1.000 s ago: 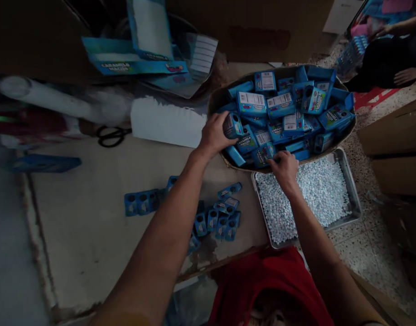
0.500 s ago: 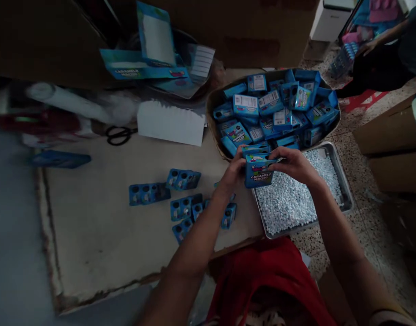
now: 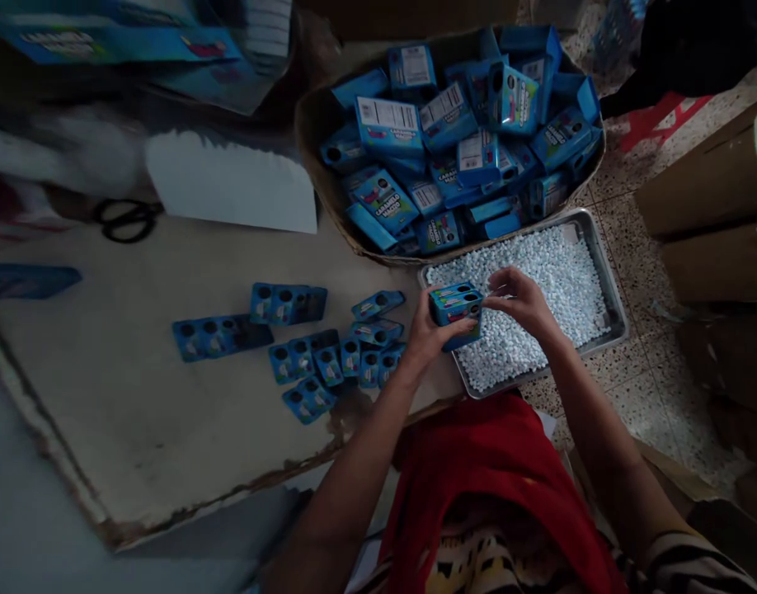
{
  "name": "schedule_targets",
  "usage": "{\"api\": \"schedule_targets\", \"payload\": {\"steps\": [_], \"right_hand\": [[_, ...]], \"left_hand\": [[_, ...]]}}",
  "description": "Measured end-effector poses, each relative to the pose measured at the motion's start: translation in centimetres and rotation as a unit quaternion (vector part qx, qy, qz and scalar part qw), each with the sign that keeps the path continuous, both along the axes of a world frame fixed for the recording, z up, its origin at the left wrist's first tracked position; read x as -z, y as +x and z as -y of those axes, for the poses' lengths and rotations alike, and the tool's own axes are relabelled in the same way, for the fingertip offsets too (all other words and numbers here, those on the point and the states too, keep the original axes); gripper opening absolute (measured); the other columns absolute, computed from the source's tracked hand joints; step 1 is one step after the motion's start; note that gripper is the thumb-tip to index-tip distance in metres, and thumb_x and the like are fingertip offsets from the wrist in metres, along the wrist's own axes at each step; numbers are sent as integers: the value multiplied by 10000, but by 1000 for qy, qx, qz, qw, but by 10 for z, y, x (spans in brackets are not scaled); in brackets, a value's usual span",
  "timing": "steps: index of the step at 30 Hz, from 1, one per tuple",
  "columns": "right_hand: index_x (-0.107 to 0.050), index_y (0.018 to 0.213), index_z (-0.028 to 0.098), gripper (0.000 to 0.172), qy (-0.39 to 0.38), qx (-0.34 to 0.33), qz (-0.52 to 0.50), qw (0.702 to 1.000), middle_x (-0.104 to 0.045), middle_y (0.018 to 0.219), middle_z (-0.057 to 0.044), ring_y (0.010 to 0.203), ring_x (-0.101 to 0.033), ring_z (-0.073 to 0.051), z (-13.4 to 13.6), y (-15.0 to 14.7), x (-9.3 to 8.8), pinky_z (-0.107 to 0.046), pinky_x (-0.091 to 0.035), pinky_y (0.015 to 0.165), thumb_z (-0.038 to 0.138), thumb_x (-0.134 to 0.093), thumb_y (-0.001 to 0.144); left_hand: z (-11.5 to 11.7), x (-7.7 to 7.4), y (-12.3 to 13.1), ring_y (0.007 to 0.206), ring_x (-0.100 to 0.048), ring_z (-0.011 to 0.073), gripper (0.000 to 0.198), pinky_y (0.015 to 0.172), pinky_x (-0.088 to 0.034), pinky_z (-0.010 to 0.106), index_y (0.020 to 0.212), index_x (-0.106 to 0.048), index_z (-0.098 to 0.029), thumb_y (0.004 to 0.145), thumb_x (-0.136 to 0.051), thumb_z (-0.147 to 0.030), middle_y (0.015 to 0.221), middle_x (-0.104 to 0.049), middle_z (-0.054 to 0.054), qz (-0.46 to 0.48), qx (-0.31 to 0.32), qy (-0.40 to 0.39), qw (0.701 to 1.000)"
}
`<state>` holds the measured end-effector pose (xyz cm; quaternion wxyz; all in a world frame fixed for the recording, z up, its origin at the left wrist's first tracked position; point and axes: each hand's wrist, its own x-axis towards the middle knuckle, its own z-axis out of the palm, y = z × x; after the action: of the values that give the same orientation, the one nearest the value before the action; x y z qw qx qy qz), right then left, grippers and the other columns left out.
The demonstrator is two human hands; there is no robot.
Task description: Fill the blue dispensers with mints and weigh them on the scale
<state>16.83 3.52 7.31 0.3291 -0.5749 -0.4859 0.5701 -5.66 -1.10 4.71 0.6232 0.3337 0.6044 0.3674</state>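
Note:
In my left hand [image 3: 429, 334] I grip a few small blue candy boxes [image 3: 456, 295] pressed side by side, dark round spots on their top ends. My right hand [image 3: 519, 304] is just to their right, fingers apart, over the metal tray [image 3: 618, 318]. Its lower fingertips come close to the boxes' edge; I cannot tell whether they touch. Small pale blue and white candies [image 3: 539, 272] fill the tray. Left of my hands, several more blue boxes [image 3: 301, 356] stand in short rows on the table [image 3: 186, 437].
Behind the tray, a large carton [image 3: 338, 223] is heaped with blue boxes. Black-handled scissors [image 3: 126, 221] and a torn white card [image 3: 230, 181] lie at the back left. Brown cartons [image 3: 700, 186] stand at the right, above the speckled floor [image 3: 638, 363].
My right hand has let go of the boxes and moved slightly off to the right. My left hand keeps them, its thumb now across their front. The view has shifted closer.

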Motion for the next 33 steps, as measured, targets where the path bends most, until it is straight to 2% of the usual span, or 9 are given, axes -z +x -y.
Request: {"api": "schedule_targets", "payload": {"steps": [6, 9, 12, 15, 18, 23, 25, 28, 33], "right_hand": [[-692, 928, 208, 329, 60, 189, 289, 936, -749, 1072, -117, 1060, -679, -253, 25, 78, 70, -444, -570, 1007, 537, -704, 935], [-738, 1201, 185, 329, 96, 112, 423, 894, -660, 1523, -219, 1484, -542, -324, 18, 110, 92, -571, -405, 1267, 438, -629, 1022], [-639, 1529, 211, 516, 89, -8, 474, 876, -419, 1807, -176, 1705, -287, -342, 3, 117, 105, -590, -281, 1353, 433, -598, 1064], [-583, 1614, 227, 591, 99, -54, 485, 867, -430, 1811, -143, 1701, -278, -364, -12, 101, 107, -596, -272, 1354, 479, -593, 1079], [-697, 1466, 213, 472, 156, -70, 463, 870, -561, 1690, -165, 1611, -378, -398, -15, 68, 96, -618, -299, 1317, 478, -581, 1092], [-783, 1067, 168, 304, 251, -354, 326, 840, -745, 1204, -188, 1271, -590, -369, 30, -14, 82, -583, -456, 1141, 243, -490, 1095], [-778, 1136, 159, 295, 292, -429, 286, 806, -743, 1275, -188, 1294, -606, -361, 59, -45, 89, -579, -471, 1167, 191, -489, 1088], [-731, 1334, 148, 375, 304, -436, 332, 779, -693, 1502, -179, 1493, -569, -368, 89, -73, 110, -598, -389, 1315, 157, -435, 1105], [-660, 1460, 112, 425, 297, -461, 349, 760, -655, 1591, -204, 1596, -515, -399, 94, -62, 137, -678, -330, 1383, 169, -415, 1117]], "left_hand": [[20, 37, -26, 1114, -727, 294, 804, 1026, -587, 425, 1209, -573, -266, 564, -1014, -454, 1163, -717, 45, -181, 2, 56, 982], [14, 38, -26, 1094, -746, 331, 750, 979, -590, 419, 1219, -612, -267, 596, -997, -427, 1134, -751, 53, -271, 100, 81, 954], [1, 29, -14, 1023, -765, 378, 723, 901, -585, 415, 1225, -662, -277, 594, -997, -386, 1008, -772, 56, -367, 199, 75, 905], [-13, 16, -3, 976, -763, 403, 675, 854, -576, 420, 1186, -687, -289, 587, -994, -351, 919, -765, 59, -437, 260, 78, 858], [-28, 4, -9, 1030, -760, 414, 720, 892, -582, 432, 1230, -680, -287, 586, -995, -359, 954, -767, 64, -461, 255, 59, 848], [-42, -9, -44, 1149, -757, 391, 783, 1007, -593, 445, 1292, -638, -268, 617, -979, -472, 1118, -767, 58, -470, 160, 39, 867], [-40, -9, -53, 1161, -756, 369, 791, 1032, -603, 441, 1267, -639, -269, 592, -995, -479, 1154, -773, 54, -471, 128, 68, 870], [-31, -3, -54, 1160, -754, 360, 813, 1059, -610, 448, 1249, -645, -266, 551, -1022, -445, 1146, -775, 51, -473, 121, 74, 870], [-13, 2, -38, 1129, -753, 345, 789, 1023, -614, 421, 1265, -635, -253, 585, -1004, -404, 1175, -768, 65, -464, 124, 62, 875]]}}
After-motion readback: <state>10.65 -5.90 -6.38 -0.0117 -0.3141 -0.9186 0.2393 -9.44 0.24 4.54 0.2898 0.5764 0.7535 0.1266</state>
